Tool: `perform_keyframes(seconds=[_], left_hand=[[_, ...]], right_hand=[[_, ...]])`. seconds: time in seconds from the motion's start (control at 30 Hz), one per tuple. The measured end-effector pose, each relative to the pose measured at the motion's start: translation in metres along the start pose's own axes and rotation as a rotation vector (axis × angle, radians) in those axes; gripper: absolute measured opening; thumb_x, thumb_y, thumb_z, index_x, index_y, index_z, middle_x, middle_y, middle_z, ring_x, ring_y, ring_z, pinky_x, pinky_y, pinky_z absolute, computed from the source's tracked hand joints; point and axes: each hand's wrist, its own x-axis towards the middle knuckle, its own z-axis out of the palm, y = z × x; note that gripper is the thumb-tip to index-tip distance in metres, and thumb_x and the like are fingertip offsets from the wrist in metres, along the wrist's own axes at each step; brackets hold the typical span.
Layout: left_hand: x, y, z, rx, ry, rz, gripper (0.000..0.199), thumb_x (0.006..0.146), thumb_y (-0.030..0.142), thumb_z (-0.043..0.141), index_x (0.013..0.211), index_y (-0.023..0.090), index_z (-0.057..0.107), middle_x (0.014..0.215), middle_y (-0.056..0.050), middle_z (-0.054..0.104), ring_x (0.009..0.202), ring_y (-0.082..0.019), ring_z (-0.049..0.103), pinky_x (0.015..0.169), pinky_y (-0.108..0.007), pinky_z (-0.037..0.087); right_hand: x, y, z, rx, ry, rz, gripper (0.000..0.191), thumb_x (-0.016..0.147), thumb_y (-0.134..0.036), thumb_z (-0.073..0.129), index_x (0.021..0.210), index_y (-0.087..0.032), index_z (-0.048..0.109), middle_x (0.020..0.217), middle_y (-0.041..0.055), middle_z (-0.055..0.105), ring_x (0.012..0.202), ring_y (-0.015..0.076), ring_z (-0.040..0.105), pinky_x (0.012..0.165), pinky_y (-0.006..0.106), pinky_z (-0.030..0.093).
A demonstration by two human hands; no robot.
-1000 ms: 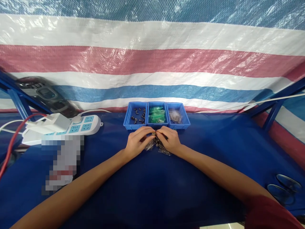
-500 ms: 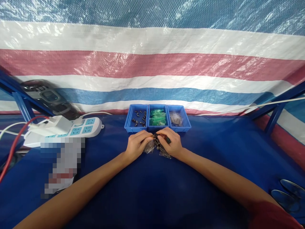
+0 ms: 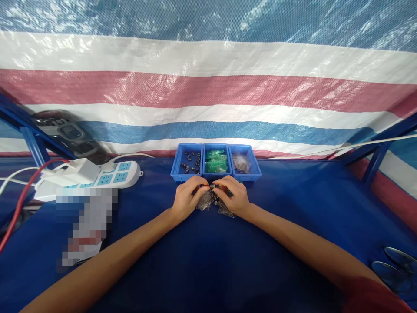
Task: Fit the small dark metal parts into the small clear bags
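Note:
My left hand (image 3: 190,196) and my right hand (image 3: 233,195) meet over the blue tabletop, fingertips pinched. Between them is a small metal screw (image 3: 212,186), its ends at the fingertips of both hands. Below lies a small heap of dark screws (image 3: 215,201), partly covered by my right fingers. A clear plastic bag (image 3: 204,201) lies by my left fingers, and another clear bag (image 3: 225,210) sits under my right hand. Something dark green shows slightly behind my right fingers; its kind is hidden.
Just beyond my hands stand three blue bins: the left bin (image 3: 187,177) with loose screws, the middle bin (image 3: 217,174) with green packets, the right bin (image 3: 249,177) with clear packets. A power strip (image 3: 132,176) is at left, eyeglasses (image 3: 391,269) at lower right. Striped sheeting hangs behind.
A screw now shows between my fingertips, above the heap. My right fingers have shifted slightly, and the dark green thing beside them is more covered. The bins stay put.

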Motion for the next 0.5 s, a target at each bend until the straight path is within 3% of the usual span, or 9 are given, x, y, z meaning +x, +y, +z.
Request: perform_keyframes(seconds=[0.13,0.33,0.5], left_hand=[[-0.0003,0.0011,0.0007,0.031,0.031,0.046,0.014,0.086,0.017,0.058,0.099,0.018,0.062,0.093,-0.006,0.064,0.082,-0.013,0.062,0.068,-0.023,0.051],[0.0,0.0037,0.0003,0.059,0.032,0.089,0.012,0.085,0.018,0.059,0.095,0.018,0.064,0.092,-0.005,0.065,0.087,-0.014,0.062,0.075,-0.025,0.053],[-0.0021,0.0059,0.0002,0.022,0.014,-0.019,0.011,0.085,0.022,0.059,0.094,0.018,0.063,0.098,-0.005,0.068,0.064,-0.009,0.062,0.06,-0.02,0.053]], right_hand=[[0.0003,0.0005,-0.0003,-0.009,0.023,0.032,0.017,0.091,-0.025,0.052,0.1,-0.017,0.064,0.075,0.0042,0.059,0.059,0.0126,0.054,0.057,0.026,0.048],[0.0014,0.0011,0.0008,-0.02,-0.002,-0.017,0.017,0.092,-0.024,0.05,0.096,-0.017,0.064,0.077,0.0058,0.063,0.066,0.0142,0.058,0.061,0.027,0.05],[0.0019,0.0016,0.0013,-0.009,-0.002,-0.012,0.019,0.092,-0.022,0.048,0.086,-0.016,0.065,0.074,0.0059,0.063,0.065,0.0142,0.058,0.061,0.027,0.049]])
